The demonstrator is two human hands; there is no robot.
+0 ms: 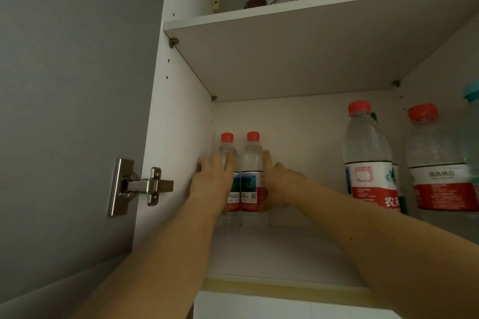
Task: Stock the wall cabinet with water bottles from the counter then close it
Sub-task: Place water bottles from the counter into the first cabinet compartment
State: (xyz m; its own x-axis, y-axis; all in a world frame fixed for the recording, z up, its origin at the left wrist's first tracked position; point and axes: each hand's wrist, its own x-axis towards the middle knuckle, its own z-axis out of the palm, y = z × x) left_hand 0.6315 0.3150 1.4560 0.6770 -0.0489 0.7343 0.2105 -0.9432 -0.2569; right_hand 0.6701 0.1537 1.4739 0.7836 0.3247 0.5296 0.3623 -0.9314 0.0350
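**Two small bottles at the back-left corner of the cabinet shelf**

Two small water bottles, red-capped, upright and touching side by side at the rear left corner of the lower shelf (272,254) in an open wall cabinet (178,137). Left hand (211,184) wrapped around the left bottle (228,146), fingers curled over its label and shoulder. Right hand (278,184) laid against the right side of the right bottle (252,153), fingers together and pointing up, thumb low near the label's bottom edge. Both forearms reaching in over the shelf's front edge.

Toward the right edge of the same shelf, well apart from the pair: two large bottles (368,153) with red caps and red-and-white labels, plus a teal-capped container (471,122) cut off by the frame. Metal hinge (141,186) on the open door (72,85) at left. Upper shelf (285,13) carrying indistinct objects.
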